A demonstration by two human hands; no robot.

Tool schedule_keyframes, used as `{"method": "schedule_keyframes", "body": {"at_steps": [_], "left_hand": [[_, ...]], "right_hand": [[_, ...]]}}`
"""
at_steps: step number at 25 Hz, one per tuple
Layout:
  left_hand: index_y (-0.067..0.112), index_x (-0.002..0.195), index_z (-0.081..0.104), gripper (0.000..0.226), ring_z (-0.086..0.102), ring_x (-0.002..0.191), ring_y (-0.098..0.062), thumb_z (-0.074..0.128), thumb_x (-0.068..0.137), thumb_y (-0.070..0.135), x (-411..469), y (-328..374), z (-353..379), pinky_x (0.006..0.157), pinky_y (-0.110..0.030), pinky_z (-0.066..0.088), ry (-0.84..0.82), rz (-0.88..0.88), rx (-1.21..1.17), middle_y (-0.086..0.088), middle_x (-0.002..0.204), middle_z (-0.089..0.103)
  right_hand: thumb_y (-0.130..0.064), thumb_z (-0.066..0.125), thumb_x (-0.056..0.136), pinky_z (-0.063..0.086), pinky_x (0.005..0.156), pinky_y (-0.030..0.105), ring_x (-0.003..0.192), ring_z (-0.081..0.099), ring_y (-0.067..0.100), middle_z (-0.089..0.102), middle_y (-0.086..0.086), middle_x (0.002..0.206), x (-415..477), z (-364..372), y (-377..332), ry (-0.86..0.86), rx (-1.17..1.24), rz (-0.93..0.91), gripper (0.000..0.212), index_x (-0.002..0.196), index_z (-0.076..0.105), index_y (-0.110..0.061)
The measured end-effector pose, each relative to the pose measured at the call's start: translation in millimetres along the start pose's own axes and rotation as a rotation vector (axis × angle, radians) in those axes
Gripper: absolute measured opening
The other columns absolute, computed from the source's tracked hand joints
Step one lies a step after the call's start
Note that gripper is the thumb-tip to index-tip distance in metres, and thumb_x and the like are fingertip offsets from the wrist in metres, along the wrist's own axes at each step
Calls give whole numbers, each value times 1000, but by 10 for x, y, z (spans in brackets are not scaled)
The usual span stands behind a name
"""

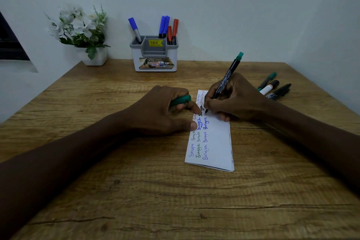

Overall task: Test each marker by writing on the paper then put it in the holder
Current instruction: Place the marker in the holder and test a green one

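Note:
A folded white paper [216, 142] with rows of handwritten words lies on the wooden table. My right hand [233, 99] grips a black marker with a green end [226, 80], its tip touching the paper's upper part. My left hand [165, 111] holds the green cap [181, 100] in its curled fingers while thumb and forefinger press the paper's left edge. The grey and white holder [155, 58] stands at the back with several blue and red markers in it. Three more markers [272, 87] lie on the table to the right of my right hand.
A white pot of white flowers [81, 33] stands at the back left by the wall. The wooden table [136, 191] stretches toward me below the paper. Walls close in behind and on the right.

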State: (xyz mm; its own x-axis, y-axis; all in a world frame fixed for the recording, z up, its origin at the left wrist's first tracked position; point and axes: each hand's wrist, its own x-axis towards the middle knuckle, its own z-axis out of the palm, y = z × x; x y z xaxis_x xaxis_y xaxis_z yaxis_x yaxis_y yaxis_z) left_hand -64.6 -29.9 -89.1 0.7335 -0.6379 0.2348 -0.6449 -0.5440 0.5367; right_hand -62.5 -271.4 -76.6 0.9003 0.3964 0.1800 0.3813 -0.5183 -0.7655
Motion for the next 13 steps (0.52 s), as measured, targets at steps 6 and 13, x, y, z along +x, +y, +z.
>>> {"method": "schedule_keyframes", "body": {"at_steps": [6,13], "left_hand": [[22,75,49,44,67,79,-7,86,77,46,-9,13,2,68,-38,52,7,28,4,12,94,76],[24,76,50,43,68,80,-14,84,77,51,4,-13,2,71,-47,54,3,34,5,6,94,75]], "right_hand": [[-4,71,90,52,45,23,43,63,19,70,14,60,5,2,-6,2,1,22,10,83,72,4],[-4,71,91,55,45,25,44,64,20,70,14,59,10,8,-20,26,8,39,11,83,72,4]]}}
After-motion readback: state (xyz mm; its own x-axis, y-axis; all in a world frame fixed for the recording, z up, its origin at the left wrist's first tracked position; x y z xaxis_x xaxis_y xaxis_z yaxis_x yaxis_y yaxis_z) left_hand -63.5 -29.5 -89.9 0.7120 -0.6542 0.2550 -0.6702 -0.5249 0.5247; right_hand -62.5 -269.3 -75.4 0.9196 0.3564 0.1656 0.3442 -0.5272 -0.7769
